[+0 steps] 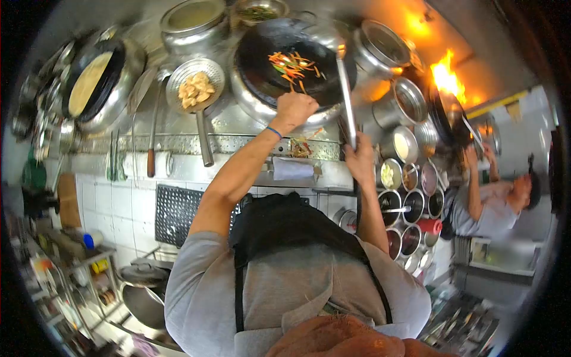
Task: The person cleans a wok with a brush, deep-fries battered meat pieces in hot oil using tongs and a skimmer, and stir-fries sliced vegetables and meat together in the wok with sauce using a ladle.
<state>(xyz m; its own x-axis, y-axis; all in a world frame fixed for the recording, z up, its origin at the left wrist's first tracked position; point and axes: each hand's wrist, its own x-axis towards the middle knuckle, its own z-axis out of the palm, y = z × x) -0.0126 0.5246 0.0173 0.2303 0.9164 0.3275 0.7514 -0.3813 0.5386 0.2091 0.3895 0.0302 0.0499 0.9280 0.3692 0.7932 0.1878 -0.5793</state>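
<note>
Below the middle top of the head view is a black wok (262, 74) on a round metal burner ring. Thin orange and green vegetable strips (292, 66) lie in it, looking like carrot and pepper. My left hand (296, 110) is closed at the wok's near rim, a few strips just beyond its fingers; whether it grips the rim or something else is hidden. Gripped in my right hand (360, 157) is a long-handled metal cooking tool (347, 95), its handle slanting up over the wok's right side. I cannot make out its head.
A perforated skimmer (205, 131) with pale browned pieces rests left of the wok. Farther left stands another wok (113, 83). Metal pots (401, 101) and several ingredient containers (389, 199) line the right. Beyond, flames (447, 77) rise by a co-worker (493, 202).
</note>
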